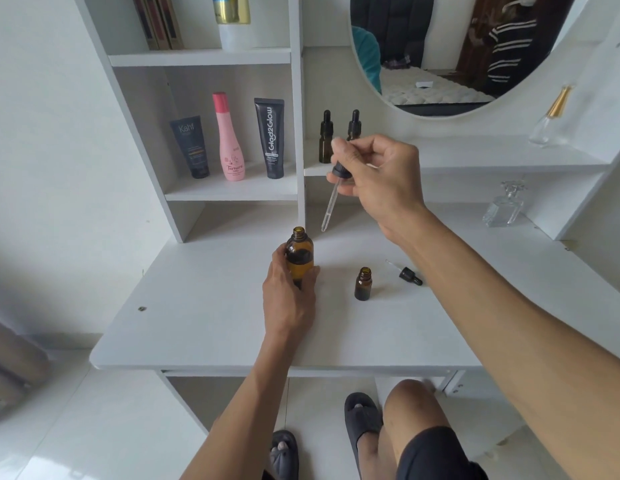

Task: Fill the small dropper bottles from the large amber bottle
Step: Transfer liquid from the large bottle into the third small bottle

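The large amber bottle (299, 255) stands uncapped on the white table (204, 306), partly filled with dark liquid. My left hand (288, 292) grips its lower body. My right hand (378, 174) pinches the bulb of a long glass dropper (331, 202), held tilted above and to the right of the bottle's mouth. An open small amber bottle (363, 284) stands to the right on the table. Its small black dropper cap (407, 273) lies beside it. Two capped small dropper bottles (326, 136) (354, 124) stand on the shelf behind my right hand.
Three cosmetic containers stand in the shelf niche: a dark tube (192, 147), a pink bottle (229, 138) and a black tube (271, 138). Clear glass perfume bottles (504, 206) (551, 119) sit at the right. A round mirror (440, 53) hangs behind.
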